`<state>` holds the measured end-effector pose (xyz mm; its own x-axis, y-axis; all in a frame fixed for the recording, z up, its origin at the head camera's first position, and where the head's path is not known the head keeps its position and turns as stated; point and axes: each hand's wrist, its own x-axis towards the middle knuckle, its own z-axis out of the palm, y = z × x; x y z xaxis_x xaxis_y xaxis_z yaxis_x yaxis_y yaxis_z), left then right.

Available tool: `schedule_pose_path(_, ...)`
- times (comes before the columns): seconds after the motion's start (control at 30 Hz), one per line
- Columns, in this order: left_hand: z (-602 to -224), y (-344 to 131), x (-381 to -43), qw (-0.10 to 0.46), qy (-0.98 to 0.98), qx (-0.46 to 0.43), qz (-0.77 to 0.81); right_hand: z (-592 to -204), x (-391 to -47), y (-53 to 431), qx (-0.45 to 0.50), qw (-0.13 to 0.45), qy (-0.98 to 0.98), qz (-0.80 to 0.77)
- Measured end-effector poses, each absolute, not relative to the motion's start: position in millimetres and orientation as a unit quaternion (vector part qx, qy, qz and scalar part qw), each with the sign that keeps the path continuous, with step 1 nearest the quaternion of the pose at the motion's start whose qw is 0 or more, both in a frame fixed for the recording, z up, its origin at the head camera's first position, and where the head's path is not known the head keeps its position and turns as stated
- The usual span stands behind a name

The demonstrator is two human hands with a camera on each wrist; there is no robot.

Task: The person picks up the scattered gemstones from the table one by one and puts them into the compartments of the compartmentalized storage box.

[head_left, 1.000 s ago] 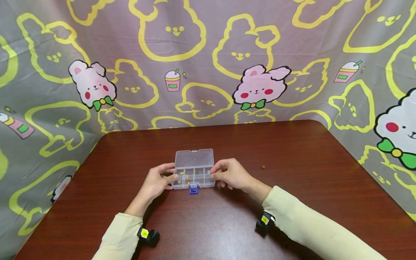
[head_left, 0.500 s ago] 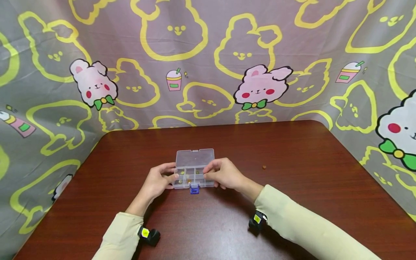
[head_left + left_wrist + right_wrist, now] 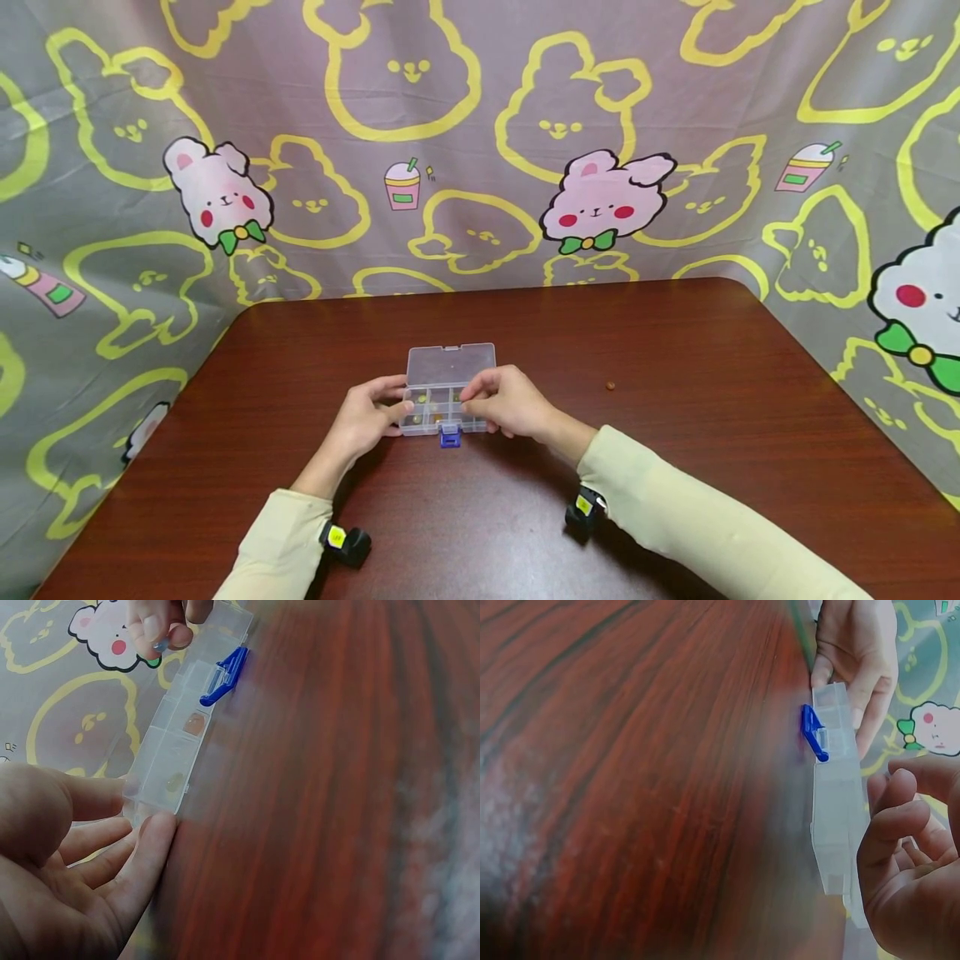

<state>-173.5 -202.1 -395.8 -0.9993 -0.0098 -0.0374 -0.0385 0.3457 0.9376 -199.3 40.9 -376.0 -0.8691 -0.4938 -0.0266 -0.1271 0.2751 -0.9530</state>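
A clear plastic compartment box (image 3: pixel 438 390) stands on the table with its lid (image 3: pixel 450 367) raised at the back. Its blue latch (image 3: pixel 450 437) hangs at the front. My left hand (image 3: pixel 367 415) grips the box's left end, thumb over the near rim. Above the right half of the box, my right hand (image 3: pixel 513 404) pinches a small bluish bead (image 3: pixel 160 646), visible in the left wrist view. Inside the compartments lie an orange bead (image 3: pixel 195 723) and a yellow-green bead (image 3: pixel 175 782), with other small pieces behind. The right hand hides the box's right end in the head view.
A small brown bead (image 3: pixel 611 386) lies on the dark wooden table (image 3: pixel 660 350), right of the box. A patterned curtain (image 3: pixel 465 125) hangs behind the table and along its sides. Both wrists carry black cameras.
My right hand has moved left from the box's right end to over the compartments near its middle. The left hand keeps its grip, and the box stays in place.
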Motion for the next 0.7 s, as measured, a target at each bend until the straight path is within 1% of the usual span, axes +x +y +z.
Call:
schedule_pose_path(0.43, -397.0, -202.6, -174.4, 0.016, 0.818, -0.014, 0.575, -373.7, -199.4, 39.0, -0.192, 0.153, 0.792, -0.559)
schedule_pose_path(0.7, -395.8, -202.3, -173.4, 0.018, 0.819, -0.017, 0.573, -375.6, -200.4, 49.6, -0.195, 0.138, 0.792, -0.562)
